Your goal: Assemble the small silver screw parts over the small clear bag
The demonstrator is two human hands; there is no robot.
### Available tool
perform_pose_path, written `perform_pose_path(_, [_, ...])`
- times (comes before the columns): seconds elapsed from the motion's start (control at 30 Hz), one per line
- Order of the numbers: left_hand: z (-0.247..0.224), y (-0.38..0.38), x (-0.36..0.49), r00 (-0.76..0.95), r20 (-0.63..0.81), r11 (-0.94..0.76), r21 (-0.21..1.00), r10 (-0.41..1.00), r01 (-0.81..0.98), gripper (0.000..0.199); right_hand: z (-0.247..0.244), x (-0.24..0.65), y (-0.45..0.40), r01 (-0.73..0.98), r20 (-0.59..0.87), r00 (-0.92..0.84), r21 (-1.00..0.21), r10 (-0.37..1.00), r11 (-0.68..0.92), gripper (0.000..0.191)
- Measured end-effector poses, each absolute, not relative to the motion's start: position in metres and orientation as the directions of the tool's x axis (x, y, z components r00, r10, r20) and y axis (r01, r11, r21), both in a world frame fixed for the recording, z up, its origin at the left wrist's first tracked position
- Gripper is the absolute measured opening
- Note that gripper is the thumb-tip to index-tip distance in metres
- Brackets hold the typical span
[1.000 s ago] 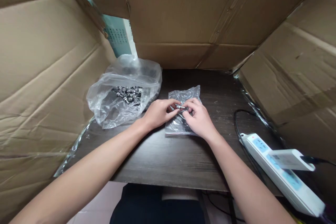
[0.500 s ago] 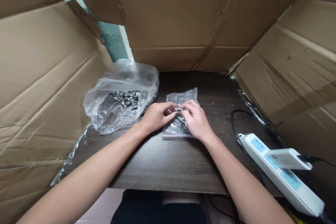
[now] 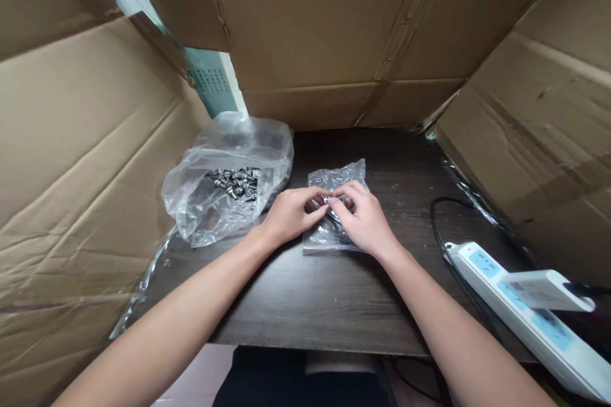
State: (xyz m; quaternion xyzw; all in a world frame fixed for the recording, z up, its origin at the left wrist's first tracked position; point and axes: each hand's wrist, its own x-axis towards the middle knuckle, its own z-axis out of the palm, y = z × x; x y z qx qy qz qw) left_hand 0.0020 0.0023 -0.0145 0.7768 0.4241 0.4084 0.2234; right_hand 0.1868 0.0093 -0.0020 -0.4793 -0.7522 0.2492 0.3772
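Over a small clear plastic bag [image 3: 337, 173], the fingertips of my two hands meet around a metal bolt [image 3: 327, 200]. My left hand [image 3: 293, 211] pinches it from the left with thumb and forefinger. From the other side, my right hand [image 3: 365, 216] grips its end with bent fingers. Most of the bolt is hidden by the fingers. Shiny metal parts [image 3: 335, 214] show below the fingertips, partly covered by my right hand. To the left, a large clear plastic bag [image 3: 191, 216] lies with its mouth open, and many metal bolts [image 3: 237, 182] are heaped inside.
Cardboard walls [image 3: 315, 25] enclose the dark wooden table [image 3: 305, 305] at the back and sides. A white power strip [image 3: 525, 318] with a plugged-in white adapter [image 3: 544, 289] lies at the right. A black cable [image 3: 436, 229] curves beside it.
My fingertips have come closer together, so less of the bolt shows between them. The whole view has shifted slightly; both bags stay in place on the table.
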Motion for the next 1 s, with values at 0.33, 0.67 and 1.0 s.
perform_pose_path(0.33, [-0.0158,0.0026,0.0026,0.308,0.433,-0.531,0.684,0.847,0.500,0.024,-0.0033,0.1867,0.0111,0.498,0.318,-0.259,-0.765,0.912,0.408,0.033])
perform_pose_path(0.67, [-0.0169,0.0015,0.0026,0.314,0.439,-0.540,0.673,0.842,0.507,0.024,-0.0026,0.1873,0.0103,0.518,0.313,-0.285,-0.745,0.906,0.420,0.018])
perform_pose_path(1.0, [-0.0158,0.0022,0.0023,0.314,0.452,-0.551,0.665,0.835,0.504,0.025,-0.0006,0.1883,0.0107,0.513,0.299,-0.279,-0.757,0.913,0.405,0.014])
